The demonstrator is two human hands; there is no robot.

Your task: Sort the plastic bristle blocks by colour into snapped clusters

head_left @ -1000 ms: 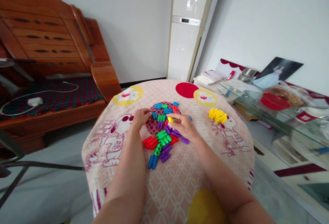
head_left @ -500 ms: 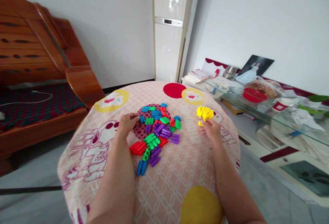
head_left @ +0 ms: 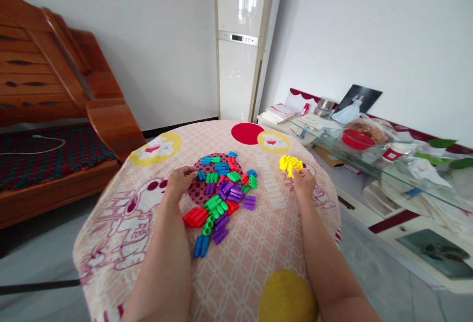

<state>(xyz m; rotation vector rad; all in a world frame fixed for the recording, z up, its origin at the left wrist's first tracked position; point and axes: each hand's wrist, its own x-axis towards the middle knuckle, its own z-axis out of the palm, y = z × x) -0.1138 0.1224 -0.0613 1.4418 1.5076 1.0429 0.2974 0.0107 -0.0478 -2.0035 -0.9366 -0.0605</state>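
My left hand [head_left: 180, 182] rests on the left of a loose pile of plastic tube-shaped building blocks, its fingers closed at the edge of a small blue block [head_left: 201, 175]. Around it lie green blocks [head_left: 216, 204], red blocks [head_left: 195, 217] and purple blocks [head_left: 235, 194], mostly in joined rows, with a blue pair [head_left: 201, 246] nearest me. On the right, my right hand [head_left: 305, 184] has its fingertips closed on a yellow block at the near edge of a tight yellow cluster [head_left: 288, 163]. The fingers partly hide that block.
A patterned cloth covers the round table [head_left: 236, 282]. At the right, a glass shelf [head_left: 369, 161] holds a red bowl [head_left: 358, 139], a paper cup [head_left: 392, 153] and papers. A wooden bench [head_left: 107, 115] stands at the left, and a tall white air conditioner [head_left: 238, 75] behind.
My right hand has brought the yellow block up against the yellow cluster, where a gap showed before. My left hand stays by the blue block. The camera view has shifted slightly.
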